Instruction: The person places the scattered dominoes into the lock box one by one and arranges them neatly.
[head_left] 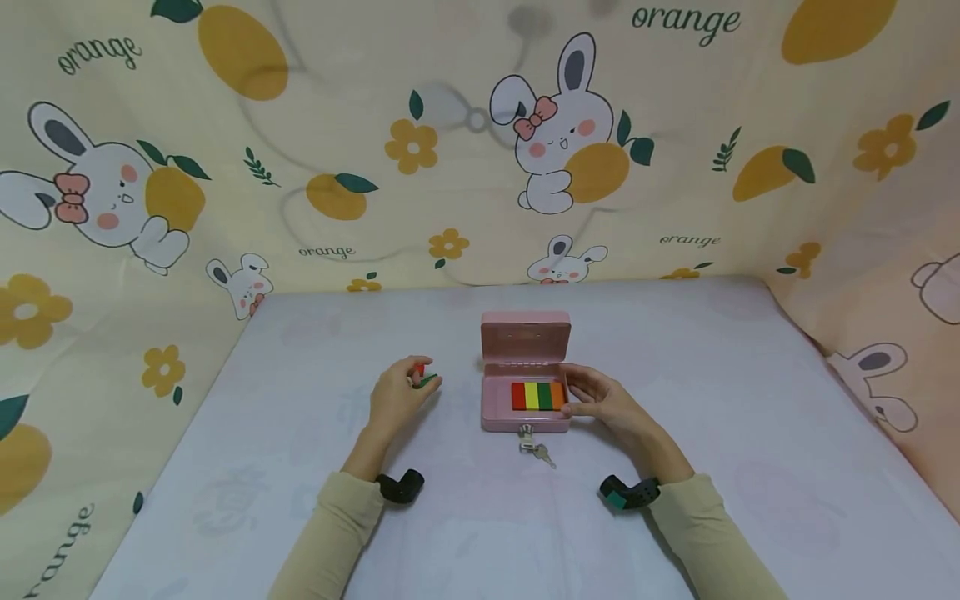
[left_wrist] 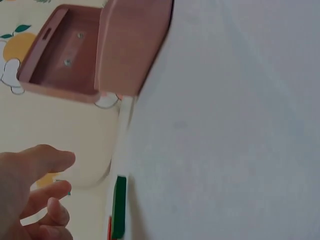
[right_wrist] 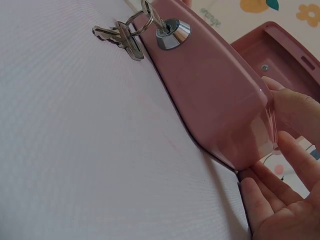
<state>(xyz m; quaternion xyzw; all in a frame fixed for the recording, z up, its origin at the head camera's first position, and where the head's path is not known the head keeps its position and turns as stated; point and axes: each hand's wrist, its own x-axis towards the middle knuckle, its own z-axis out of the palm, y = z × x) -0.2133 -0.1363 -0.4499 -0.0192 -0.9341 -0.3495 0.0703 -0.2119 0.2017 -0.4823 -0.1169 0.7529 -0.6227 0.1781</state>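
A pink cash box stands with its lid raised. Red, yellow, green and orange blocks lie side by side inside it. My right hand grips the box's right side, with the thumb at its upper edge and other fingers against the side wall in the right wrist view. To the left of the box, my left hand is beside a green block and a red block. Its fingers are spread and stand apart from the green block in the left wrist view.
Keys on a ring hang from the lock at the box's front. A white cloth covers the table. Behind it rises a cream backdrop printed with rabbits and oranges.
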